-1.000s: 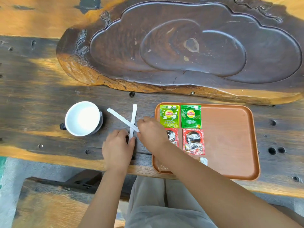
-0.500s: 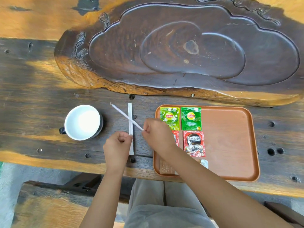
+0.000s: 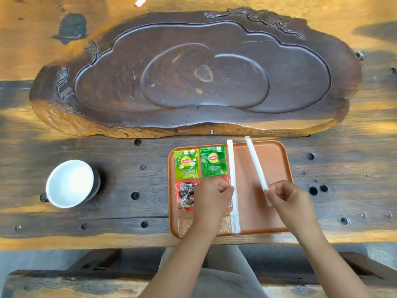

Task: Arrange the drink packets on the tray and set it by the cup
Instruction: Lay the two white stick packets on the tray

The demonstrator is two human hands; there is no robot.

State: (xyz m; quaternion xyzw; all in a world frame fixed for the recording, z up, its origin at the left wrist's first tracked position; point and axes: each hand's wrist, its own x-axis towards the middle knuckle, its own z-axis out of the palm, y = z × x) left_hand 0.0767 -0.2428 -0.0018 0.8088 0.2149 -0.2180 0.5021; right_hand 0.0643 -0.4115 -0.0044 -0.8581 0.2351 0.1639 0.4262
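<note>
At lower centre, the left hand [image 3: 212, 194] pinches one long white stick packet [image 3: 233, 186] lying on the brown rectangular tray [image 3: 272, 168]; the right hand [image 3: 287, 196] pinches another white stick packet [image 3: 256, 166], tilted. Beyond, two green tea sachets [image 3: 199, 162]. The white ceramic cup [image 3: 69, 183] sits left on the counter [image 3: 129, 179].

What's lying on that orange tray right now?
On the tray: two green Lipton packets, a red Nescafe packet and a white stick. The left hand covers most of a second red packet; clear packets at the near edge are partly hidden.
</note>
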